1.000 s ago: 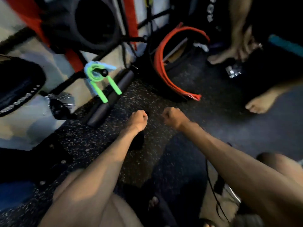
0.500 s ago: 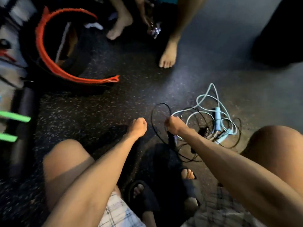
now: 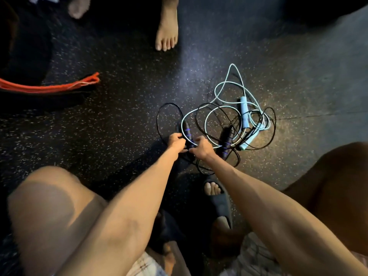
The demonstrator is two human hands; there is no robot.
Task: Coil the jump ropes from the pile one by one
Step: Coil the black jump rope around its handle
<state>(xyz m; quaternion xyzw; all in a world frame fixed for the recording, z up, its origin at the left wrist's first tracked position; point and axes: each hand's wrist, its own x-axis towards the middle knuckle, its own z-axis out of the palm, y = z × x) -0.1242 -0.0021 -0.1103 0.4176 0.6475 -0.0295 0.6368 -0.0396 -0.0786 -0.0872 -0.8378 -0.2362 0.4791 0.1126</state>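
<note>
A tangled pile of jump ropes lies on the dark speckled floor in front of me. A black rope (image 3: 169, 105) with black handles ringed in purple is knotted up with a light blue rope (image 3: 229, 84) whose blue handle (image 3: 244, 113) lies at the right. My left hand (image 3: 175, 143) and my right hand (image 3: 201, 147) meet at the near edge of the pile, both closed around one black handle (image 3: 188, 133) and its cord. A second black handle (image 3: 227, 141) lies just right of my right hand.
An orange strap (image 3: 49, 87) lies on the floor at the left. Another person's bare foot (image 3: 166, 34) stands beyond the pile, a second foot (image 3: 76, 7) at the top left. My knees flank the scene, and my sandalled foot (image 3: 217, 198) rests below the pile.
The view has swung right and down from the gym gear to the rope pile. My two fists, apart before, have come together on the black handle.
</note>
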